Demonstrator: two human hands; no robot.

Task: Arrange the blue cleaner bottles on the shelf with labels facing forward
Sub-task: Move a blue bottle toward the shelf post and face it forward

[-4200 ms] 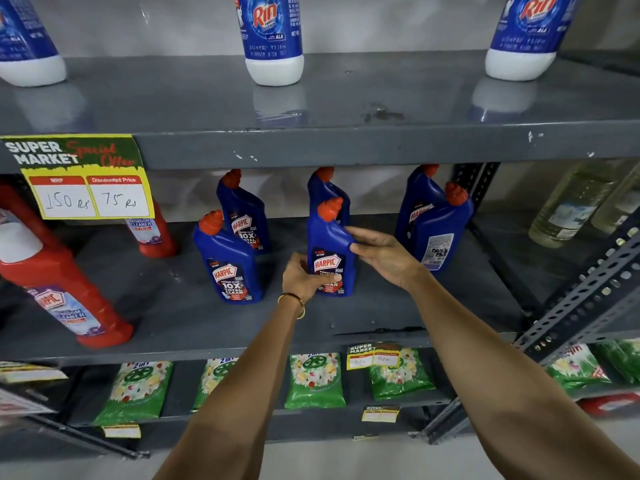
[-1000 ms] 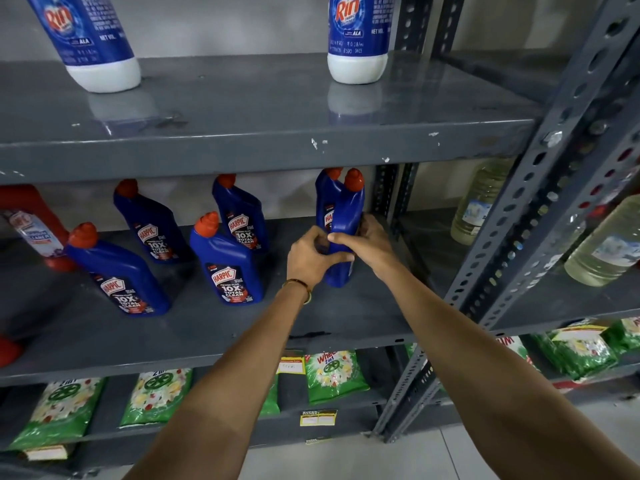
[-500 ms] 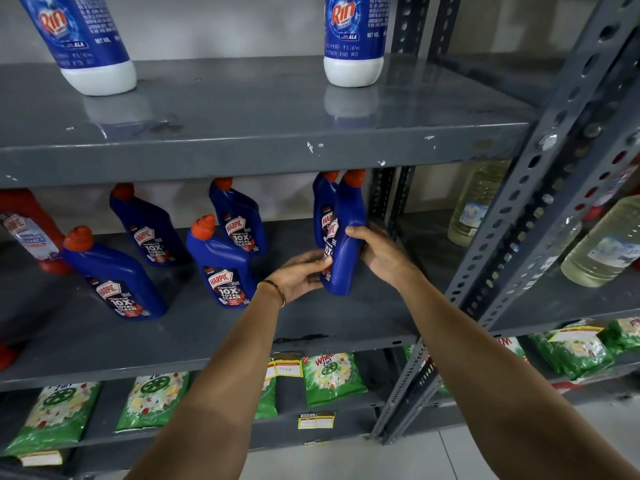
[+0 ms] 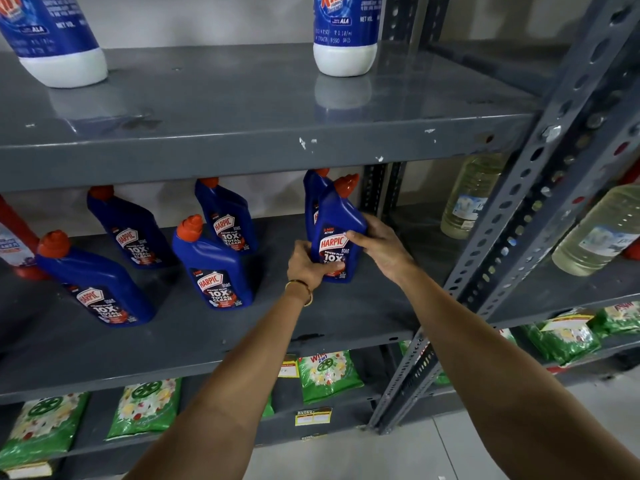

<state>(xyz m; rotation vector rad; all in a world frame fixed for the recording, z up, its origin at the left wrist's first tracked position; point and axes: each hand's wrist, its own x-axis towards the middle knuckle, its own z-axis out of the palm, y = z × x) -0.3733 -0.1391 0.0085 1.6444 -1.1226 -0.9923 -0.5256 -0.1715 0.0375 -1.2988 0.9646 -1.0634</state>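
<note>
Both hands, left hand (image 4: 306, 263) and right hand (image 4: 379, 245), close their grip on a blue bottle (image 4: 337, 233) at frame centre, standing on the middle shelf (image 4: 311, 323), label forward. Four bottles to its left already face forward; one behind it stays mostly hidden, label unclear.

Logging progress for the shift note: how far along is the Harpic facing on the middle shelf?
Done: four blue bottles stand free with front labels showing, e.g. the front-centre bottle and the front-left bottle. In hand: the left hand and right hand grip the held bottle, label now forward. Left: the rear bottle behind it is mostly hidden, so its facing can't be judged.
</note>
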